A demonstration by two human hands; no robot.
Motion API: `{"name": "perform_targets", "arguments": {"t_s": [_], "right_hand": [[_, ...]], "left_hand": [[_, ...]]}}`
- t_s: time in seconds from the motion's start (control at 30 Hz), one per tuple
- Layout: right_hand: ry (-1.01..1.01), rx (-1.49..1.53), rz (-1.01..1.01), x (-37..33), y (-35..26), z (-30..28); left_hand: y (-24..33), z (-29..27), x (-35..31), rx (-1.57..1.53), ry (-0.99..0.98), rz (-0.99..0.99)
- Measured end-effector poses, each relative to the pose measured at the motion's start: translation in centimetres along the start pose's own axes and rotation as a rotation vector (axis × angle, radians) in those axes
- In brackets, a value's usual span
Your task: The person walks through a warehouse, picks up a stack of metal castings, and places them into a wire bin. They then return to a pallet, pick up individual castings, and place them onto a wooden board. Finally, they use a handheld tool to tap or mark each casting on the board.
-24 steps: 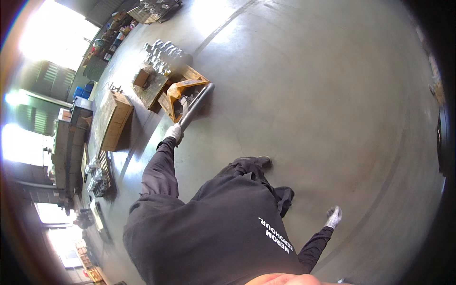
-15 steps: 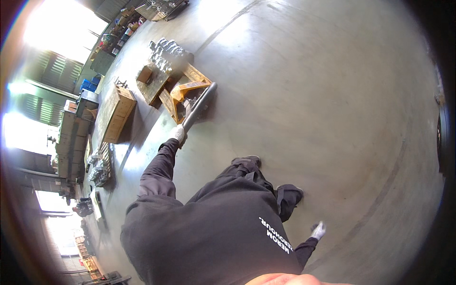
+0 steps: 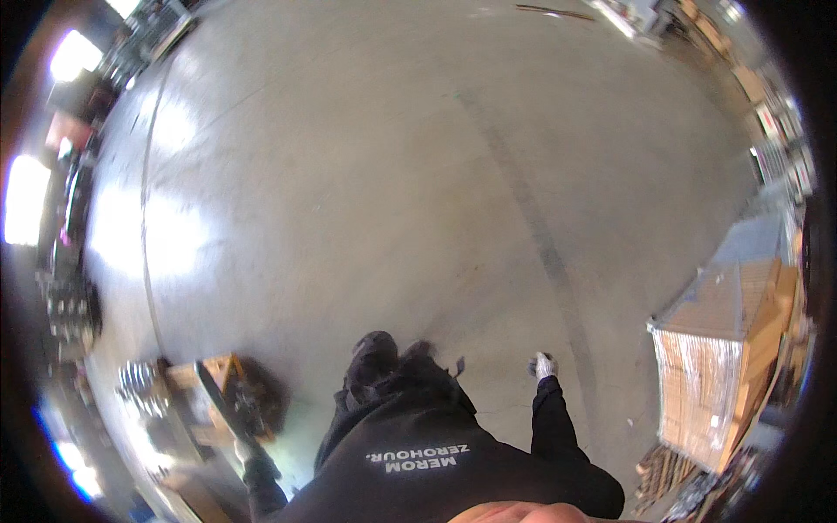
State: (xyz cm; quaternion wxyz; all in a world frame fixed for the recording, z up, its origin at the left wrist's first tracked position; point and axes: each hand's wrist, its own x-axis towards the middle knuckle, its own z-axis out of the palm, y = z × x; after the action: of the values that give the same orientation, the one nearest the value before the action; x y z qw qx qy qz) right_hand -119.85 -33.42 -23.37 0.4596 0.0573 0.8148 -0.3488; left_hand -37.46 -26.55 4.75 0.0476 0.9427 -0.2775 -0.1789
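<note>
At the lower left, my left hand (image 3: 248, 449), in a pale glove, is closed around the end of a long dark handle (image 3: 218, 401). That handle belongs to a yellow-orange pallet jack (image 3: 230, 370), partly hidden behind it. Stacked silvery metal parts (image 3: 142, 383) sit on the load beside the jack. My right hand (image 3: 544, 366), gloved in white and grey, hangs away from my body over the floor, touching nothing I can see. Its fingers are too small and blurred to read.
A tall stack of wrapped brown cartons (image 3: 697, 375) stands at the right, with a wooden pallet (image 3: 660, 478) near its base. A long thin strip (image 3: 554, 11) lies on the far floor. Racks and goods line the left side. Dark marks cross the concrete floor (image 3: 375, 200).
My view has swung round to the right. The pallet jack now appears at the lower left, its handle still in my left hand. Wrapped cartons have come into view on the right.
</note>
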Motion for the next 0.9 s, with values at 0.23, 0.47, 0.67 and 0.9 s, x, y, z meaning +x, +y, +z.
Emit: {"name": "perform_targets", "arguments": {"t_s": [0.23,0.47,0.67,0.9], "right_hand": [[-0.016,0.025,-0.066,1.1,-12.8,3.1],[0.065,-0.005,0.27,6.9,-18.5,3.5],[0.058,-0.005,0.202,14.3,-33.9,5.2],[-0.069,-0.053,0.027,24.3,-53.3,12.8]], "left_hand": [[13.1,4.9,3.9,-0.417,0.061,-0.193],[32.3,9.1,4.9,-0.811,0.03,-0.463],[52.0,12.1,5.0,-0.738,-0.024,-0.382],[66.3,13.8,2.9,-0.673,0.008,-0.36]]}}
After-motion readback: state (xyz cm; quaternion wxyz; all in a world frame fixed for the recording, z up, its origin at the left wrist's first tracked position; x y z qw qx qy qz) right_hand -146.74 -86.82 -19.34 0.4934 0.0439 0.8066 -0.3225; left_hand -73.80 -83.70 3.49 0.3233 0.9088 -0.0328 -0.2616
